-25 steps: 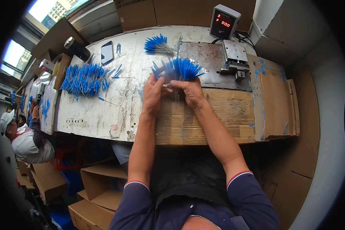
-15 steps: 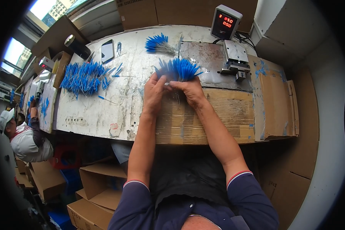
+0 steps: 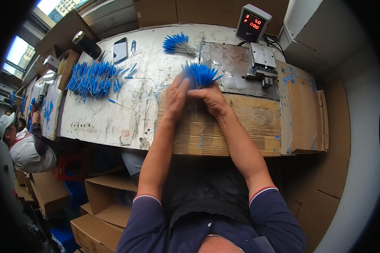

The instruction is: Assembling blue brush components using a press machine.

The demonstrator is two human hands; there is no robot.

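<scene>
A thick bundle of thin wire-like pieces with blue ends (image 3: 203,75) stands upright over the near edge of the metal plate, blue ends away from me. My right hand (image 3: 212,98) grips it, thumb across the near side and fingers behind. Against the bundle's left side lies my left hand (image 3: 177,96), fingers stretched out and slightly blurred; its palm side is hidden. Thin pale stems hang below the right thumb.
A large pile of blue-ended pieces (image 3: 95,80) lies left, a smaller bunch (image 3: 177,44) beyond my hands. A metal fixture (image 3: 262,63) and red-digit display (image 3: 253,23) stand right. Phone (image 3: 120,49) and dark cylinder (image 3: 86,45) sit at the back left. A co-worker (image 3: 27,145) sits far left.
My left hand has risen and straightened its fingers along the bundle's side. A loose blue-ended piece that leaned out left now sits closer in. My right hand keeps its grip.
</scene>
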